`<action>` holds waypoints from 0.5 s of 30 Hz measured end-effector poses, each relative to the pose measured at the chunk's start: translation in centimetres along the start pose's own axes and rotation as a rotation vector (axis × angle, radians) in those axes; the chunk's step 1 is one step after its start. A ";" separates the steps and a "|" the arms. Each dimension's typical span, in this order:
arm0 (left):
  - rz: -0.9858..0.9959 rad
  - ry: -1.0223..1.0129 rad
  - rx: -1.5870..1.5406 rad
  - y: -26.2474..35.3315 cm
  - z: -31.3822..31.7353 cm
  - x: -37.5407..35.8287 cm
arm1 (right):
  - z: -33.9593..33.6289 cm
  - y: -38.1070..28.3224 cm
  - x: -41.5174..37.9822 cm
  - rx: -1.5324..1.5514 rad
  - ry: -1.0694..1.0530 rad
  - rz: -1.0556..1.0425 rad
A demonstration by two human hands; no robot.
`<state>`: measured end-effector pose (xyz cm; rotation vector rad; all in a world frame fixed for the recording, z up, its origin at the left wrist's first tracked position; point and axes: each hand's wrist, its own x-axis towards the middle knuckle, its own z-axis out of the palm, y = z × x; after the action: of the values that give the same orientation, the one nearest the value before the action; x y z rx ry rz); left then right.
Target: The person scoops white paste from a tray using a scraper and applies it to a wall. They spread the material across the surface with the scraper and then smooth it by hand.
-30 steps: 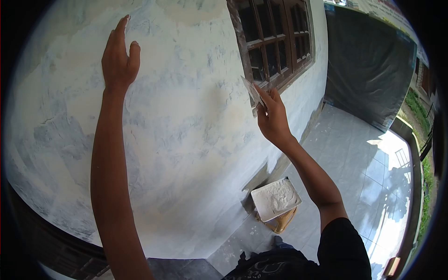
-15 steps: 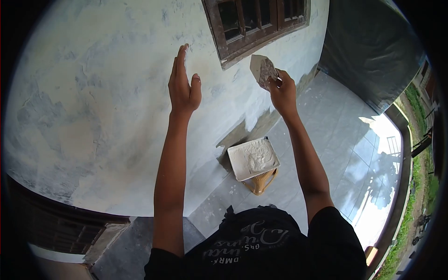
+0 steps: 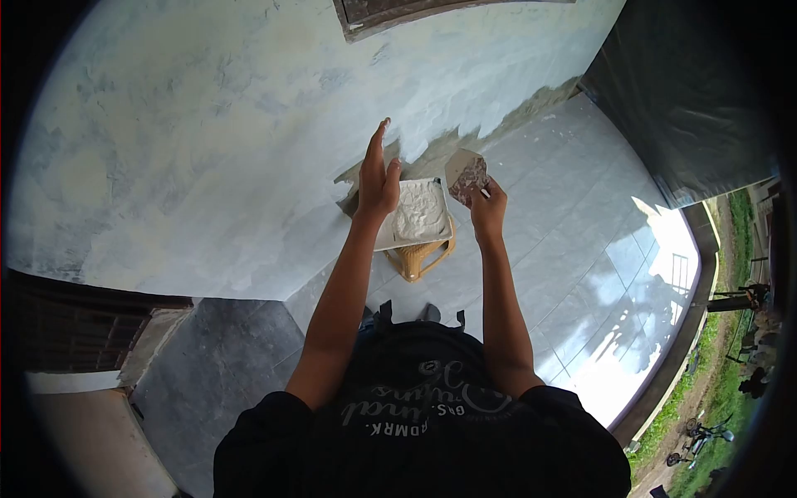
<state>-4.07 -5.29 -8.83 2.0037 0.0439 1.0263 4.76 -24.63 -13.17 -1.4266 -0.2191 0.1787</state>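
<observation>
My left hand point(image 3: 379, 184) is raised with its fingers stretched out and the thumb apart, holding nothing. It appears in front of the left side of a white tray point(image 3: 387, 240), hiding part of it. Thick white paste point(image 3: 422, 209), like wall putty, lies in the tray. My right hand point(image 3: 488, 209) grips a flat, wide-bladed putty scraper point(image 3: 464, 172), its blade smeared and pointing up and away. The scraper is held just right of the tray, apart from the paste. Under the tray stands a tan woven-pattern stool point(image 3: 411, 262).
A patchy white wall point(image 3: 207, 166) runs along the left, with bare grey patches low down. The window frame point(image 3: 374, 21) is above. Grey floor tiles point(image 3: 548, 199) extend right to a low kerb point(image 3: 704, 241). A dark sheet point(image 3: 689, 100) hangs at the far right.
The view has tilted down and shifted, leaving less of the window visible. Both hands are lower and closer to the tray; my left hand now overlaps it. The scraper stays in my right hand.
</observation>
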 end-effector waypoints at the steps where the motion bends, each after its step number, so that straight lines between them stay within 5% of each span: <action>1: -0.020 -0.002 0.001 -0.2 0.7 -0.7 | -0.7 1.0 -0.3 0.054 -0.002 0.060; 8: -0.228 -0.021 0.079 -2.4 2.5 -5.2 | -2.8 5.2 -0.6 -0.294 0.052 0.092; 15: -0.295 -0.008 0.038 -6.0 2.6 -8.0 | -2.2 8.5 0.1 -0.131 0.070 0.185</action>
<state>-5.65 -6.37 -18.98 1.9634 0.3467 0.8332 5.52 -25.56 -21.84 -1.5810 -0.0411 0.2688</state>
